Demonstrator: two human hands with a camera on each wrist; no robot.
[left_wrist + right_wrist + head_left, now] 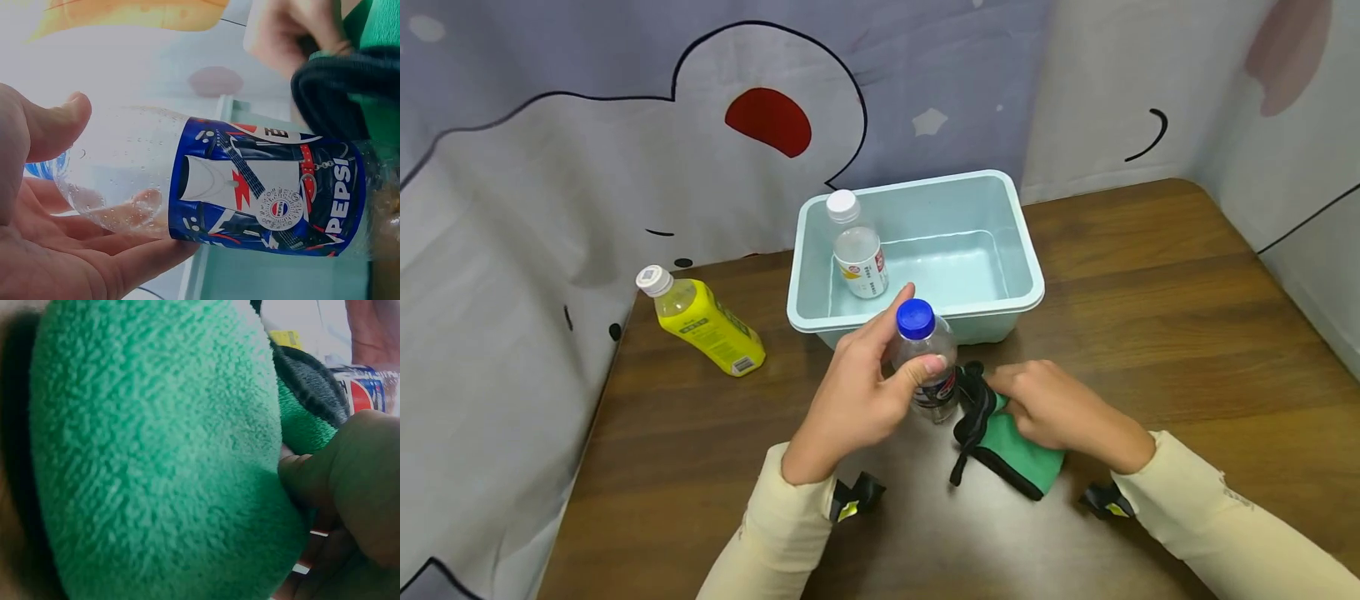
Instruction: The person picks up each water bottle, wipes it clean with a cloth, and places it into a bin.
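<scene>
In the head view my left hand grips a clear plastic Pepsi bottle with a blue cap, thumb on one side and fingers round the other. The bottle stands almost upright in front of the tub. Droplets cling inside it, and its printed label faces the left wrist camera. My right hand pinches a green cloth with black edging. Bunched up toward the bottle's lower part, the cloth hangs below the fingers. Its fuzzy green side fills much of the right wrist view, hiding some of the fingers.
Behind the hands stands a pale blue plastic tub, holding a clear bottle with a white cap. A yellow-labelled bottle with a white cap is on the wooden table at left. A printed curtain hangs along the back.
</scene>
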